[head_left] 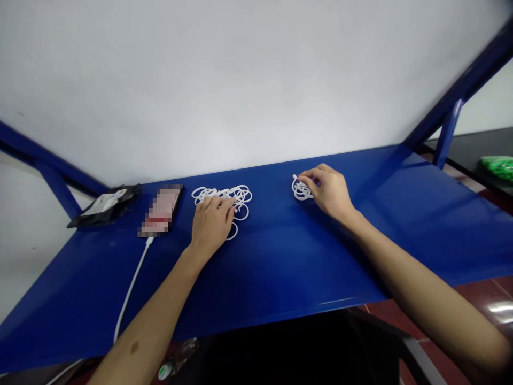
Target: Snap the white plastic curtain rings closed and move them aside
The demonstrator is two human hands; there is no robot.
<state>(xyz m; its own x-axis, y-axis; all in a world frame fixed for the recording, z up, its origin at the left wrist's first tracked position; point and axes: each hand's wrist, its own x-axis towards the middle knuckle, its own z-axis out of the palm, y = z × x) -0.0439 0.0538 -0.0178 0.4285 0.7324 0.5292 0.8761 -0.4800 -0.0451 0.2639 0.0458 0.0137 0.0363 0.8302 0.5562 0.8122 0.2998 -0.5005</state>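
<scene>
A pile of thin white plastic rings, some with small clasp-like ends, lies left of centre on the blue table. My left hand rests over the near side of this pile, thumb and forefinger drawn together at a ring; its other fingertips are partly hidden among the loops. Farther right is a smaller heap of white rings. Just above that heap, my right hand pinches one white ring between thumb and forefinger, with the ring's small end showing beyond the fingertips.
Left of the bigger pile lies a phone with a white cable running to the front edge. A black plastic package sits at the far left. A white wall rises behind, and blue frame bars slant at both sides.
</scene>
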